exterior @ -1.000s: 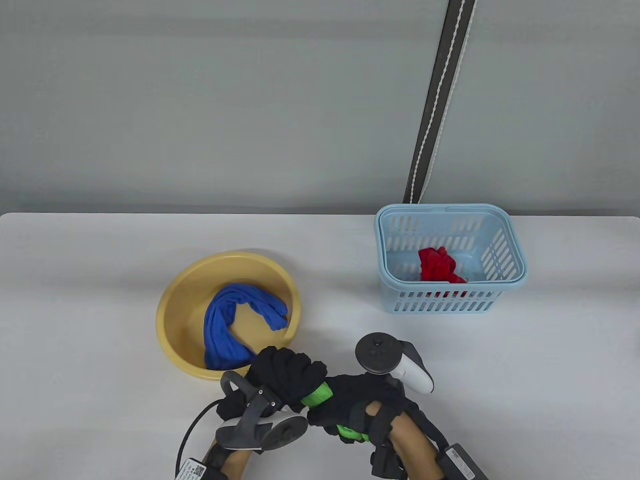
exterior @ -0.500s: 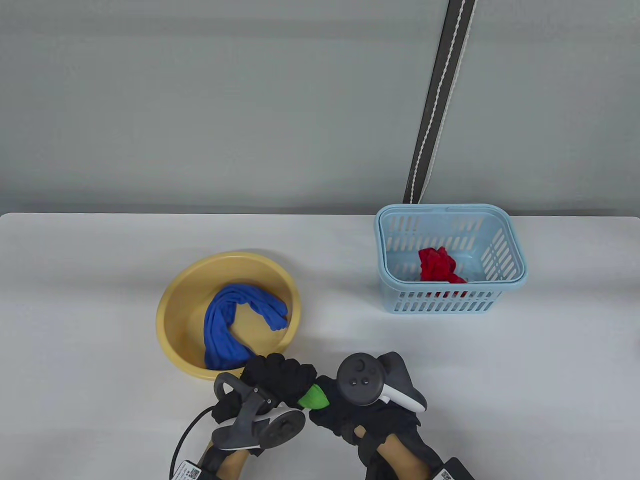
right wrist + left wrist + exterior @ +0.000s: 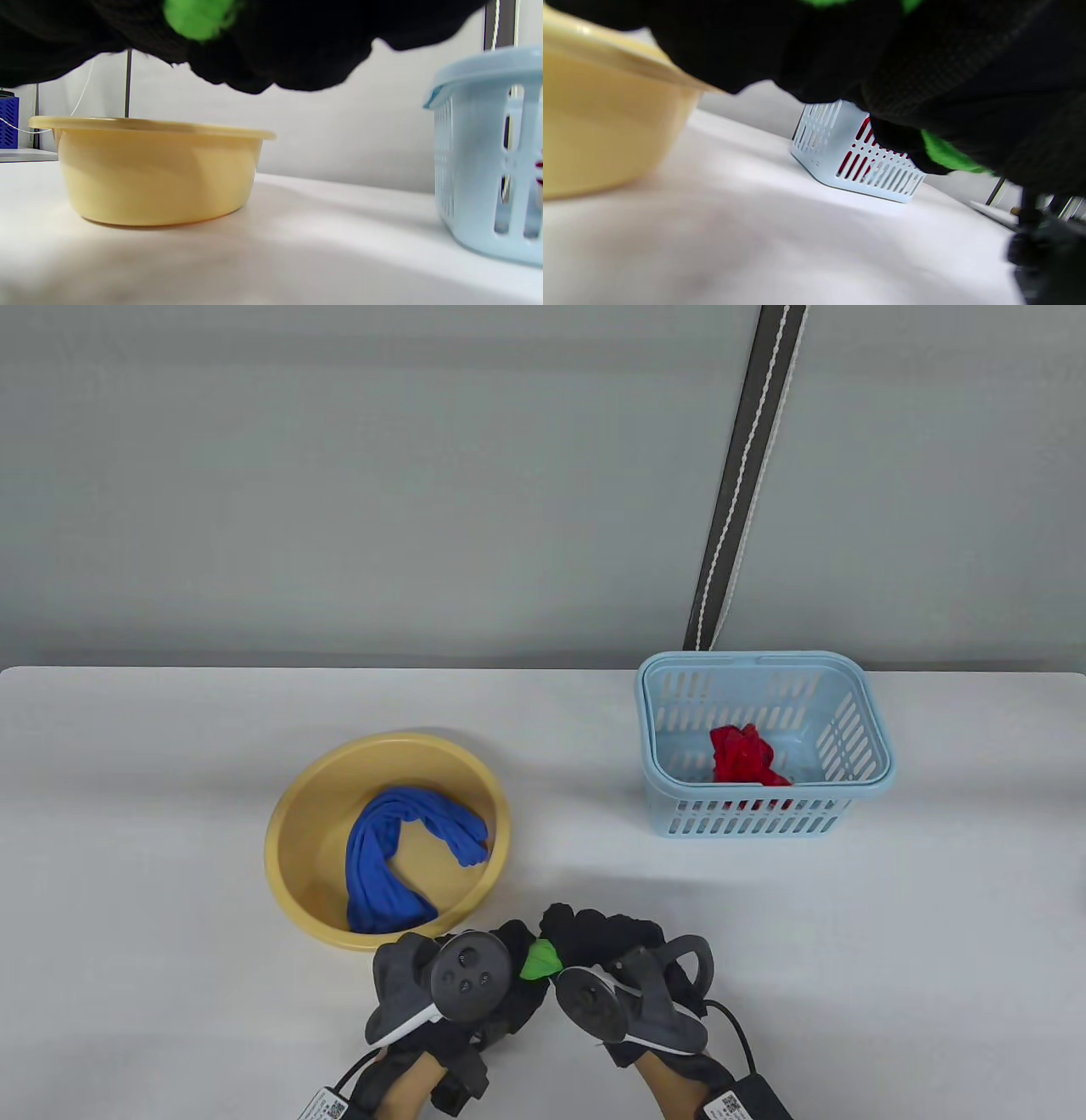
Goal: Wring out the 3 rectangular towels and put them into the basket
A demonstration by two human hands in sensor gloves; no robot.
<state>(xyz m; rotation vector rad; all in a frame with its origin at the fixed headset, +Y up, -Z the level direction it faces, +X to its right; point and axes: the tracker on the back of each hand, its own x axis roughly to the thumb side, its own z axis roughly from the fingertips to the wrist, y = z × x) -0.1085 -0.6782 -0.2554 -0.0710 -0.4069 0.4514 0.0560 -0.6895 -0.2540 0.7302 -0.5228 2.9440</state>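
Note:
Both gloved hands grip a twisted green towel above the table's front edge; only a short piece shows between them. My left hand holds its left end, my right hand its right end. The green towel peeks out under the gloves in the left wrist view, and the green towel shows at the top of the right wrist view. A blue towel lies curled in the yellow basin. A red towel lies in the light blue basket.
The basin stands just left of and behind my hands, the basket further back on the right. A dark strap with white stitching hangs on the grey wall behind the basket. The tabletop is white.
Both hands have rotated in opposite ways around the green towel: the trackers have swung over. The hands have drawn closer together, and less of the green towel shows.

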